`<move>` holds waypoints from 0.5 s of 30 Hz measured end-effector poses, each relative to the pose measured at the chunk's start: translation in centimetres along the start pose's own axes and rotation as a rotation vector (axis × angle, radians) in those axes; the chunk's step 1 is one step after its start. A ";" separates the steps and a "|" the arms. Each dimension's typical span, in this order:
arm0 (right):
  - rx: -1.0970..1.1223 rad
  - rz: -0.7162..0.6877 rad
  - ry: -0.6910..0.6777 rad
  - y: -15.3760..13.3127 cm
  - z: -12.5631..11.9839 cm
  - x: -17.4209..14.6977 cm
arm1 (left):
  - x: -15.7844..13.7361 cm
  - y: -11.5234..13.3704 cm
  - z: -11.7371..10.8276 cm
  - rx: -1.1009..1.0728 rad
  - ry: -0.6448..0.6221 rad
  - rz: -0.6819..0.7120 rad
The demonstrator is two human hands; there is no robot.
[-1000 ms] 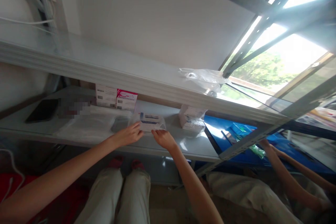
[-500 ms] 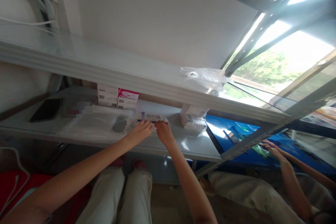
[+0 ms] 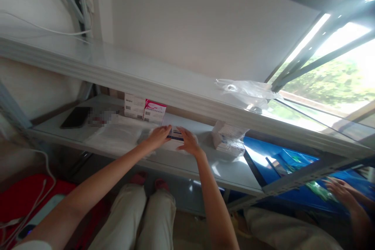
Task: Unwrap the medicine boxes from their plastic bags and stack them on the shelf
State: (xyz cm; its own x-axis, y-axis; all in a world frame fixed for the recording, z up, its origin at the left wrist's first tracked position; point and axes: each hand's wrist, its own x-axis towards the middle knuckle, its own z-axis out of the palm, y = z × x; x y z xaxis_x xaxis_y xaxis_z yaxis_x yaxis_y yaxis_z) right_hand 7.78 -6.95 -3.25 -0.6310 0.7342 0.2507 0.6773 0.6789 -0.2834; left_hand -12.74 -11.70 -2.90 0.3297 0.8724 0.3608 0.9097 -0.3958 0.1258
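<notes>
A small white box (image 3: 176,134) with a dark blue band lies on the lower shelf, with clear plastic around it. My left hand (image 3: 159,136) holds its left end, fingertips bent over the blue band. Across the right end of the box is my right hand (image 3: 190,141), its thumb at the near edge and its fingers at the far edge. Both hands hide the ends of the box. Left of my left hand, a grey flat object (image 3: 144,136) shows partly under clear plastic bags (image 3: 114,134).
Two upright cartons, one white (image 3: 134,106) and one pink and white (image 3: 154,111), stand behind. Plastic-wrapped boxes (image 3: 228,138) sit at right; a black phone (image 3: 76,117) lies left. The upper shelf edge (image 3: 187,103) overhangs. A co-worker's hands (image 3: 341,191) are near blue bins (image 3: 295,160).
My hands have spread apart: my right hand has opened out around the box's right end, and my left hand has shifted to its left end. The camera view has turned left.
</notes>
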 end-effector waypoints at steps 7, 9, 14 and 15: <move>0.113 -0.018 -0.066 3.8 0.7 1.5 | 1.2 -3.2 2.1 -0.231 -0.025 0.072; 0.191 -0.028 -0.091 4.8 0.8 2.0 | 1.7 -4.1 2.5 -0.315 -0.100 0.066; 0.326 0.008 -0.158 6.6 1.1 3.0 | 2.6 -5.8 3.0 -0.519 -0.170 0.021; 0.346 0.025 -0.162 6.8 1.1 3.2 | 2.8 -6.0 3.1 -0.573 -0.170 0.019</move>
State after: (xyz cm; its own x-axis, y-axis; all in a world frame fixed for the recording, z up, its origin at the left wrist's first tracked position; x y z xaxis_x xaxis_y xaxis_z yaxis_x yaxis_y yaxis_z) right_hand 9.96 -0.03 -5.43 -0.6865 0.7205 0.0980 0.5426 0.5973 -0.5905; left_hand -16.52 -5.99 -5.50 0.4235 0.8785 0.2209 0.6376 -0.4624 0.6162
